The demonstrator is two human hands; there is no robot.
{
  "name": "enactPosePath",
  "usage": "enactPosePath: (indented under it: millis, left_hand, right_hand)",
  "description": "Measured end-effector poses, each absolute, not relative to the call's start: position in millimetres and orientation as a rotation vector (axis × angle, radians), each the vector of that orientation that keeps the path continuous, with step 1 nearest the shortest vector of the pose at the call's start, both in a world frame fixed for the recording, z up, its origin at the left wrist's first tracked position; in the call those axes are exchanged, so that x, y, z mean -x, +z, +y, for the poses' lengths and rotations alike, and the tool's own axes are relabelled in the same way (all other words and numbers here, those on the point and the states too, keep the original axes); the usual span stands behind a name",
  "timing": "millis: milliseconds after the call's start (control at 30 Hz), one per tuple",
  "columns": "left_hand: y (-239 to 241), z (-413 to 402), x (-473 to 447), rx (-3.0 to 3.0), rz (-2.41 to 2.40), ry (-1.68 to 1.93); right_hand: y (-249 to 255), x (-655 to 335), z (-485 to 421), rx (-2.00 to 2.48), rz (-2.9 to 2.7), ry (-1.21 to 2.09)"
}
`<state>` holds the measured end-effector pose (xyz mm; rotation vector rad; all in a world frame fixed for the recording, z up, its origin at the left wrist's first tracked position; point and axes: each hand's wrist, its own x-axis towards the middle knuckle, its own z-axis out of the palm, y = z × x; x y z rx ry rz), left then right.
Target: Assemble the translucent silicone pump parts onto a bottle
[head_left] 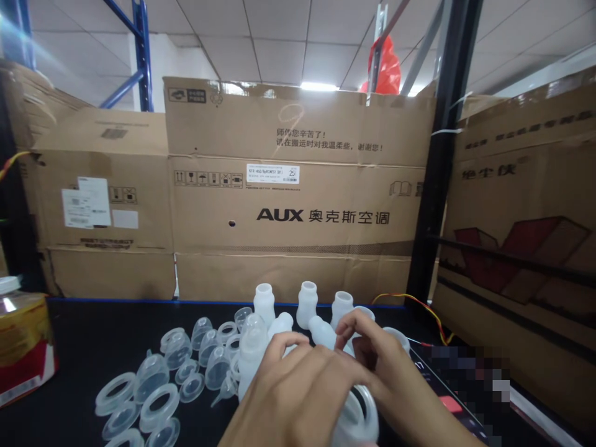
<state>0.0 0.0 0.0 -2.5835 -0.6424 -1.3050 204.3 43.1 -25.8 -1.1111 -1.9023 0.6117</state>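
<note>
My left hand and my right hand meet at the bottom middle of the view, above a black table. Together they hold a translucent white silicone bottle, its ribbed rim showing below my fingers. My right fingers pinch near the top of a small white piece. Several upright white bottles stand just behind my hands. Clear domed caps and flat rings lie to the left of my left hand.
Large cardboard boxes wall off the back of the table. A black rack post rises at the right with another box beyond it. A yellow and red jar stands at the left edge. Red and yellow wires trail at the right.
</note>
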Motion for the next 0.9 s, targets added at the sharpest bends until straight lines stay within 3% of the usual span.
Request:
enactPosePath:
  millis: [133, 367, 600, 733, 900]
  left_hand:
    - [-34.0, 25.5, -2.8, 2.538, -0.676, -1.352]
    - [-27.4, 8.0, 1.2, 2.714, -0.839, -1.341]
    - [-57.4, 23.7, -8.3, 2.578, -0.651, -1.616]
    - [-50.6, 23.4, -6.2, 2.553, -0.641, -1.691]
    - [-30.4, 17.7, 5.1, 2.701, -0.673, -1.415]
  right_hand:
    - [-16.2, -206.6, 38.6, 1.131, -1.914, 0.654]
    - [-17.9, -202.6, 36.7, 1.166, -1.940, 0.650]
    - [-23.5, -201.8, 38.9, 1.205, -1.984, 0.606]
    - [-26.4, -200.0, 41.6, 1.249, -2.022, 0.577]
    - [-25.7, -196.7, 39.2, 1.260, -2.097, 0.580]
